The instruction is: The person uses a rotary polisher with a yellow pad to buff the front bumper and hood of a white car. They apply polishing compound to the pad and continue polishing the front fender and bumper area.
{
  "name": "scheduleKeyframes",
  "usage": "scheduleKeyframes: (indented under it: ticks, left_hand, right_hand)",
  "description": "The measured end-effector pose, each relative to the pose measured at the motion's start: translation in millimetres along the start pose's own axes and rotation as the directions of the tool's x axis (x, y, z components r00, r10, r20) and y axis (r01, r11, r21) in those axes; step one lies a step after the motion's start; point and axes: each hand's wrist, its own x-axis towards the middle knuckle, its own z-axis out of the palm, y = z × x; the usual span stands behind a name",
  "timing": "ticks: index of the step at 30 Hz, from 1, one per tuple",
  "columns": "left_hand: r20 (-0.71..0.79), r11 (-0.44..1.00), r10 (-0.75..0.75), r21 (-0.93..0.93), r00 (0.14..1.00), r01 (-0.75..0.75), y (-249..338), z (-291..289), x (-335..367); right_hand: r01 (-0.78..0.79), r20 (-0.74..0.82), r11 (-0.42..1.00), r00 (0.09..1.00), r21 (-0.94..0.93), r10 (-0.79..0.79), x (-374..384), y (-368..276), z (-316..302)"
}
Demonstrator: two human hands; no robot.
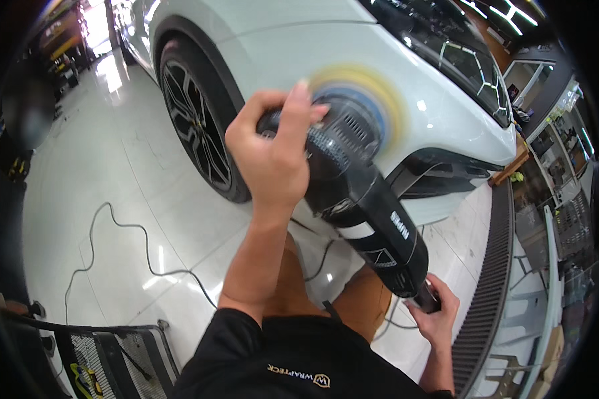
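A black polishing machine point(369, 213) runs diagonally across the middle of the view. Its round yellow pad point(393, 110), blurred as if turning, lies against the white car's body panel point(279, 56). Close to the pad, my left hand point(273, 149) is wrapped round the front handle, thumb on top. Down at the rear end, my right hand point(439, 312) grips the cord end of the machine, its fingers partly hidden behind it. A dark power cord point(146, 249) trails from the machine over the floor to the left.
The car's front wheel point(196, 120) stands left of my left hand. A black mesh cart point(106, 352) with yellow-and-black items is at lower left. Along the right runs a dark floor grate point(489, 286), with glass panels beyond it. Pale tiled floor point(120, 173) spreads on the left.
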Motion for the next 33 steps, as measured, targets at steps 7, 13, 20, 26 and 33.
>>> scheduleKeyframes:
  ticks: [7, 13, 20, 26, 33]
  left_hand:
    - [-0.188, 0.993, -0.114, -0.023, 0.975, 0.112, -30.3, -26.2, -36.4]
    - [-0.251, 0.98, -0.173, -0.141, 0.952, 0.141, -99.9, -97.7, -98.9]
    - [-0.305, 0.934, -0.33, -0.245, 0.893, 0.261, -155.7, -153.2, -164.5]
    - [-0.293, 0.962, -0.269, -0.122, 0.918, 0.243, -129.9, -135.4, -115.2]
    - [-0.184, 0.993, -0.115, -0.027, 0.976, 0.112, -55.2, -88.8, 31.3]
  right_hand:
    - [0.024, 0.217, 0.998, 0.976, 0.056, -0.036, 9.6, 22.7, -28.5]
    - [0.123, 0.389, 0.99, 0.911, 0.064, -0.138, 3.2, 42.6, -26.0]
    - [0.152, 0.524, 0.984, 0.848, -0.09, -0.083, -8.9, 50.2, -8.5]
    - [0.253, 0.434, 0.967, 0.873, -0.015, -0.221, 7.2, 36.3, -20.6]
    - [0.268, 0.213, 0.934, 0.923, 0.238, -0.319, 43.4, -6.5, -10.5]
